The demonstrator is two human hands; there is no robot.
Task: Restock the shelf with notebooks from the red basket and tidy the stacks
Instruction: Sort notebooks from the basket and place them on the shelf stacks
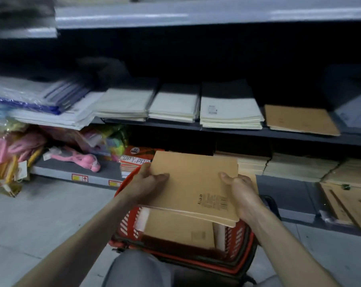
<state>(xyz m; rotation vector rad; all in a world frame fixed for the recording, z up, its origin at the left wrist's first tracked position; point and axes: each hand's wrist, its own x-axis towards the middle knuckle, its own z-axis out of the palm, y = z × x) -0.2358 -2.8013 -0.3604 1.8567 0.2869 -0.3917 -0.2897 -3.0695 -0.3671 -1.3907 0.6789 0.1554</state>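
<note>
A small stack of brown kraft notebooks (pixel 194 183) is held above the red basket (pixel 240 235). My left hand (pixel 146 181) grips its left edge, thumb on the cover. My right hand (pixel 240 193) grips its right edge near the printed label. More brown and spiral notebooks (pixel 175 226) lie in the basket below. On the middle shelf (pixel 216 131) sit cream notebook stacks (pixel 229 108) and one brown stack (pixel 299 119). The bottom shelf holds further brown stacks (pixel 299 168).
Plastic-wrapped paper packs (pixel 40 100) lie at the shelf's left. Pink and yellow toys (pixel 20 150) crowd the lower left. A copy-paper ream (pixel 134 160) sits behind the basket. Brown boards (pixel 349 204) lean at lower right. Grey tiled floor (pixel 40 220) spreads to the left.
</note>
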